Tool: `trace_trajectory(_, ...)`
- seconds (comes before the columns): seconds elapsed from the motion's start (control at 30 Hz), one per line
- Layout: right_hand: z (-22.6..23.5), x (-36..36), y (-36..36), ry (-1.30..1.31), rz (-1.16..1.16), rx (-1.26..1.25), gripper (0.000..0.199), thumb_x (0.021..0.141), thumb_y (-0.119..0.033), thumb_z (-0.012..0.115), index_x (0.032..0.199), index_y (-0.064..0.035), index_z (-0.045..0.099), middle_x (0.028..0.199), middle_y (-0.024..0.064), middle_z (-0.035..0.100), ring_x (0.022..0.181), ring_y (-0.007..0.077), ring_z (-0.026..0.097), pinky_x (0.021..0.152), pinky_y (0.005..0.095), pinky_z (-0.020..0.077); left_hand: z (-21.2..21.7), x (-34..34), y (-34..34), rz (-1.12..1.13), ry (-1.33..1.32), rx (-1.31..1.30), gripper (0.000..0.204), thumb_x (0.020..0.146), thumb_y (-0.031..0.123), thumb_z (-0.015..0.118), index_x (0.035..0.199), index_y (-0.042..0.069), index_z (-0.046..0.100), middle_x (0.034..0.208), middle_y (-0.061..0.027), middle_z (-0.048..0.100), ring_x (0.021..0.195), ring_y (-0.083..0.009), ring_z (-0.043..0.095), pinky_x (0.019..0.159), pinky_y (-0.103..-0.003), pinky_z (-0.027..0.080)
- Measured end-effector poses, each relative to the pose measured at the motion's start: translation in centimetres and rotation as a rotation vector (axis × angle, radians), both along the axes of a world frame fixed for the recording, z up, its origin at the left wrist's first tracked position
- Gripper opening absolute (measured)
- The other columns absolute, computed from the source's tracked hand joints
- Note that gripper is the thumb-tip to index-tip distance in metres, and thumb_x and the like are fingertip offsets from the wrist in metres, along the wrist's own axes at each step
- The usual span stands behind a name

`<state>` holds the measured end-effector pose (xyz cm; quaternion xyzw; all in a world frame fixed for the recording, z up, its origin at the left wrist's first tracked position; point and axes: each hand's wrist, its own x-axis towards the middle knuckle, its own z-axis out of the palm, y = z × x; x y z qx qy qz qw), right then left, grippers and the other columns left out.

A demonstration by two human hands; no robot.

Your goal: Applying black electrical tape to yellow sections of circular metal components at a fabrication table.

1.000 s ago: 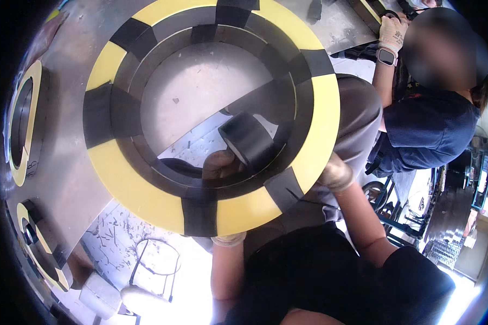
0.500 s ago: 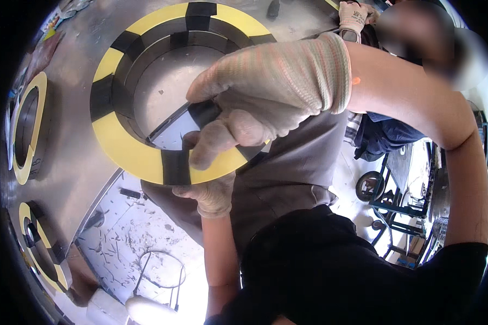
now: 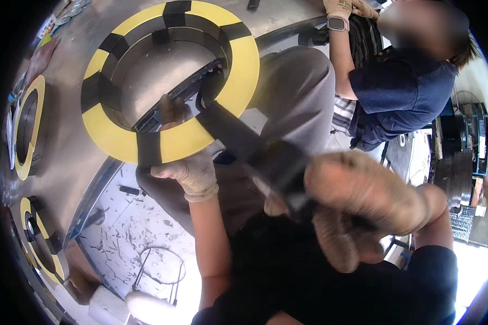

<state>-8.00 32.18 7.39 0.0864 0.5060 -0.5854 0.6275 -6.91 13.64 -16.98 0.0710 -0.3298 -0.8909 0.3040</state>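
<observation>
A large ring [image 3: 244,65] with a yellow face and several black tape bands leans over the edge of the metal table. My gloved left hand [image 3: 190,176] grips its near rim from below, with fingers showing through the opening. From the ring's near right side a strip of black tape [image 3: 230,127] stretches towards my body, twisting and widening near its end. My gloved right hand [image 3: 358,203], blurred by motion, is closed on that end, well apart from the ring. Whether a tape roll is inside the hand is hidden.
Two smaller yellow rings [image 3: 38,124] stand along the left of the metal table [image 3: 65,108]; the lower ring [image 3: 57,265] has black bands. Black scraps litter the pale floor [image 3: 124,216]. A co-worker [image 3: 401,92] in dark blue sits at the upper right, gloved hands on a black object.
My right hand has moved from the ring down and right, drawing the black tape out. The ring has shifted slightly left and up with my left hand. The co-worker has come into fuller view.
</observation>
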Motion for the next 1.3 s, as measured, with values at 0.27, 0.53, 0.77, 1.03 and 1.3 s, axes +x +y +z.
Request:
trace_trajectory(0.27, -23.7, -2.1, -1.2, 0.497, 0.088, 0.037, 0.041, 0.090, -0.040, 0.078, 0.110, -0.0045, 0.071, 0.087, 0.0016, 0.069, 0.080, 0.0106, 0.063, 0.072, 0.0278, 0.0505, -0.3, 0.3, -0.4, -0.037, -0.028, 0.031, 0.085, 0.083, 0.075, 0.054, 0.128, 0.003, 0.054, 0.144, -0.0114, 0.036, 0.130, -0.0263, 0.044, 0.111, -0.038, 0.036)
trace_trajectory(0.53, -32.1, -13.5, -6.8, 1.567, -0.079, -0.570, 0.051, 0.095, -0.036, 0.069, 0.127, 0.0028, 0.061, 0.129, 0.0185, 0.064, 0.123, 0.0270, 0.060, 0.104, 0.0443, 0.0482, -0.7, 1.5, -0.7, -0.057, -0.110, -0.129, 0.058, 0.096, 0.056, 0.053, 0.118, 0.002, 0.053, 0.118, -0.0079, 0.048, 0.111, -0.0208, 0.051, 0.097, -0.031, 0.043)
trace_trajectory(0.77, -27.8, -11.4, -1.6, 0.648, -0.186, -0.506, 0.053, 0.095, -0.036, 0.070, 0.127, 0.0049, 0.060, 0.121, 0.0215, 0.067, 0.111, 0.0272, 0.068, 0.094, 0.0442, 0.0557, -0.4, 2.3, -0.7, 0.040, -0.234, -0.386, 0.044, 0.103, 0.043, 0.052, 0.116, 0.001, 0.053, 0.106, -0.0084, 0.056, 0.104, -0.0216, 0.056, 0.090, -0.037, 0.050)
trace_trajectory(1.03, -11.1, -14.3, 0.9, 0.895, 0.234, -0.375, 0.062, 0.107, -0.039, 0.046, 0.152, 0.0028, 0.036, 0.076, 0.0138, 0.072, 0.061, 0.0184, 0.073, 0.060, 0.0265, 0.0624, -0.8, 1.1, 1.5, 1.194, -1.144, -2.500, 0.050, 0.096, 0.024, 0.069, 0.134, -0.001, 0.047, 0.131, -0.0113, 0.054, 0.123, -0.0245, 0.055, 0.103, -0.041, 0.051)
trace_trajectory(1.3, -7.4, -13.4, -9.7, -0.045, 0.239, -0.174, 0.044, 0.107, -0.025, 0.047, 0.122, 0.0155, 0.052, 0.094, 0.0201, 0.070, 0.067, 0.0099, 0.063, 0.061, 0.0178, 0.0573, -1.8, 0.1, 1.3, 1.511, -1.230, -2.856, 0.058, 0.096, 0.027, 0.070, 0.142, 0.002, 0.044, 0.132, -0.0099, 0.053, 0.123, -0.0245, 0.054, 0.108, -0.044, 0.048)
